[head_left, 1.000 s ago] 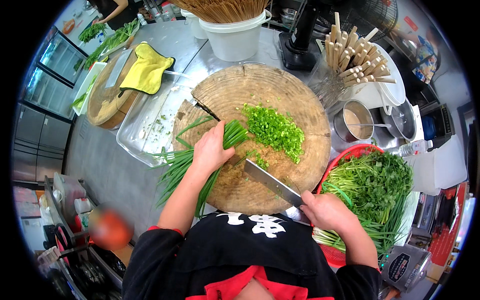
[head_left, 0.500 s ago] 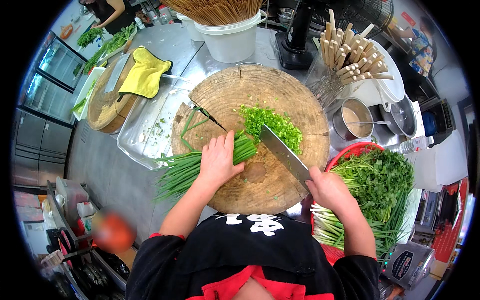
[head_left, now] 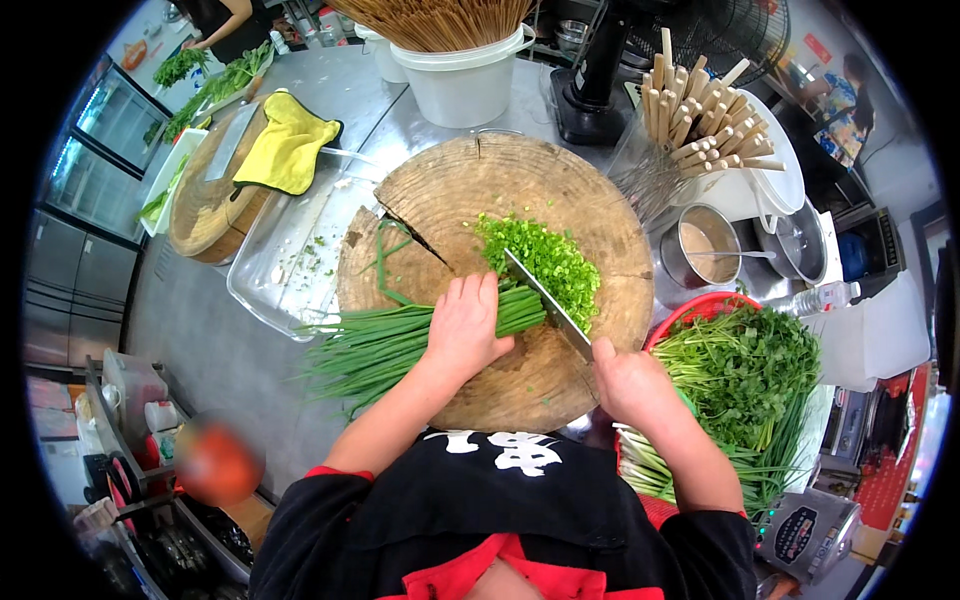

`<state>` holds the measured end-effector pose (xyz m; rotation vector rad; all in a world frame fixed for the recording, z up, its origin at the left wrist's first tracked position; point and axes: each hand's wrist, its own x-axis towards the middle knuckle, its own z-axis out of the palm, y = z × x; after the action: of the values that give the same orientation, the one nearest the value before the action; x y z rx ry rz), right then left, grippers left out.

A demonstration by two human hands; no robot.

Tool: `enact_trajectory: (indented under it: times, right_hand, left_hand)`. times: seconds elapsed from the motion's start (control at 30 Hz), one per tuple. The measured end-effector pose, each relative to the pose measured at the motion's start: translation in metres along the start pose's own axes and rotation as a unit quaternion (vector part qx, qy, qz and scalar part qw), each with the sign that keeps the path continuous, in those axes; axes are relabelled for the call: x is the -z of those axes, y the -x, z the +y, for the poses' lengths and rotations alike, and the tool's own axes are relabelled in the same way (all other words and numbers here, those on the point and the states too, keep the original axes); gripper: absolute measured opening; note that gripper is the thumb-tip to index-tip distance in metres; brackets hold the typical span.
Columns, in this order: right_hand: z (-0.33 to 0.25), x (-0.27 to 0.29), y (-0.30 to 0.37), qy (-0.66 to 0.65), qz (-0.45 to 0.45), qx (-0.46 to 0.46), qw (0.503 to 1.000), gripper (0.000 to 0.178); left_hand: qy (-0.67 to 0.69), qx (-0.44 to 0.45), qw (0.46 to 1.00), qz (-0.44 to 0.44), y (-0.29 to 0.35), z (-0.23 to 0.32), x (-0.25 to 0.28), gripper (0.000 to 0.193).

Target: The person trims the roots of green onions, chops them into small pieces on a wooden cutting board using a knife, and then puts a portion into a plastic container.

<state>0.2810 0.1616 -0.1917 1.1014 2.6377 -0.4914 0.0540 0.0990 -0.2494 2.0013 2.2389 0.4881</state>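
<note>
My left hand [head_left: 462, 325] is closed over a bunch of green onions [head_left: 375, 345], pressing it onto a round wooden chopping block [head_left: 560, 175]. The cut ends stick out past my fingers, and the long leaves trail off the block's left edge. My right hand [head_left: 632, 382] grips a cleaver [head_left: 556, 312] by its handle, which my fingers hide. Its blade stands slanted right at the cut ends. Beyond the blade lies a heap of chopped green onion [head_left: 555, 262]. A few loose leaves [head_left: 385, 255] rest by a crack in the block.
A red basket [head_left: 690, 305] of cilantro [head_left: 755, 370] and green onions stands at right. Behind it are a metal pot [head_left: 690, 270] and wooden-handled tools [head_left: 700, 120]. A clear tray [head_left: 270, 290] and a second block [head_left: 195, 220] with a yellow cloth [head_left: 290, 145] lie left.
My left hand has slid right along with the onion bunch, its ends now reaching the cleaver. The cleaver and my right hand have shifted slightly left.
</note>
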Motion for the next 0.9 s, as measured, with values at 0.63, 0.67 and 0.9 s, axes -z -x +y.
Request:
enact_trajectory:
  times: [0.63, 0.67, 0.9]
  right_hand:
    - [-0.021, -0.005, -0.001, 0.008, 0.033, 0.002, 0.999, 0.011]
    - [-0.022, -0.002, 0.001, 0.004, 0.03, 0.001, 1.0, 0.011]
    - [-0.033, 0.013, 0.022, -0.024, 0.129, 0.019, 0.991, 0.011]
  left_hand:
    - [0.009, 0.056, 0.998, -0.011, -0.007, -0.005, -0.005, 0.059]
    - [0.001, 0.064, 0.998, -0.019, -0.008, -0.005, -0.005, 0.057]
    - [-0.015, 0.087, 0.996, -0.03, -0.003, 0.0, -0.005, 0.053]
